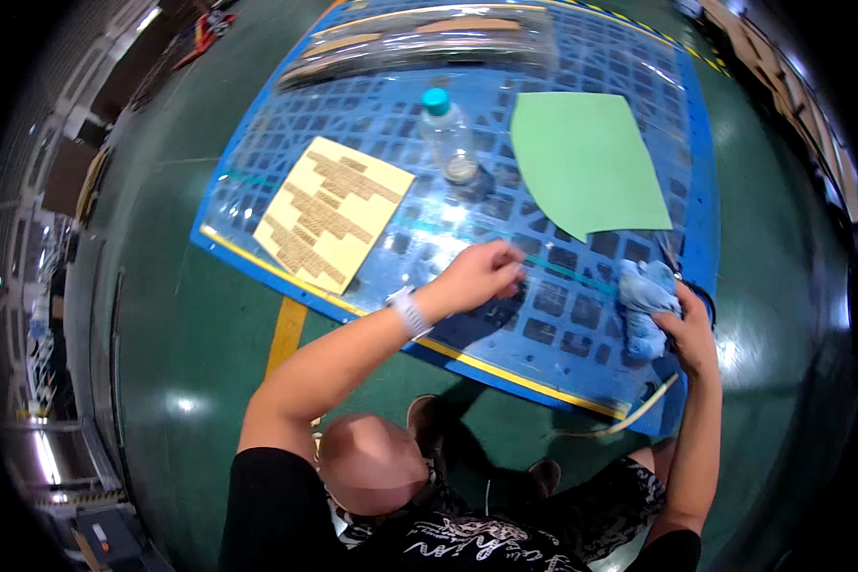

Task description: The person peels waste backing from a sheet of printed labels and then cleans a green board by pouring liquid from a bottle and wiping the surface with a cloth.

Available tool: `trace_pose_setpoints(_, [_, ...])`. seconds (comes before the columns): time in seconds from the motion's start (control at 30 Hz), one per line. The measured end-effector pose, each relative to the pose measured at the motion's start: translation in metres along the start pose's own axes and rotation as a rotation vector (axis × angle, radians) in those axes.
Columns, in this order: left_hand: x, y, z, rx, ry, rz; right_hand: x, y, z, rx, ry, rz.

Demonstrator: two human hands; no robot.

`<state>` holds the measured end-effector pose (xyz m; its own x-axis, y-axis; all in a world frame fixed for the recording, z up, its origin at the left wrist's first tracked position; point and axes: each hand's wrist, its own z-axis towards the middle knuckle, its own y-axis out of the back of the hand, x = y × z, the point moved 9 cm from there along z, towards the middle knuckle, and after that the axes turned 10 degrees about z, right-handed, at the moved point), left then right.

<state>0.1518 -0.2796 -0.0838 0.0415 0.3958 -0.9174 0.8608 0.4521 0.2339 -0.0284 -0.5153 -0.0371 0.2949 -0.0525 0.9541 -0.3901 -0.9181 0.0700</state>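
Observation:
My left hand (486, 274) hovers over the middle of the blue table, its fingers curled in and a little blurred. Whether anything is inside them is hidden. At the table's right side my right hand (688, 326) grips a crumpled light-blue cloth (646, 303). A metal tool (670, 250) with a black handle, like scissors, lies partly hidden beside the cloth. Beyond my hands lies a pale green sheet (586, 157) with a curved left edge. A clear bottle (451, 143) with a teal cap stands left of it. Further left is a yellow card (334, 217) with brown printed blocks.
The blue table (419, 329) has a clear cover and yellow tape (515, 367) along its near edge. Plastic-wrapped long pieces (429, 43) lie at the far edge. A thin cream strip (643, 405) sticks out at the near right corner. Green floor (162, 334) surrounds the table.

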Motion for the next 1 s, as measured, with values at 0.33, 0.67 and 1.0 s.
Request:
trace_pose_setpoints(0.33, [0.070,0.187,-0.195,-0.764,0.150,1.164,0.060,-0.104,-0.002,0.028,0.552,-0.917])
trace_pose_setpoints(0.67, [0.067,0.186,-0.186,-0.663,0.069,1.036,0.046,-0.096,-0.009,-0.030,0.671,-1.088])
trace_pose_setpoints(1.0, [0.051,0.166,-0.169,-0.421,-0.077,1.358,0.065,-0.101,-0.055,0.041,0.416,-0.985])
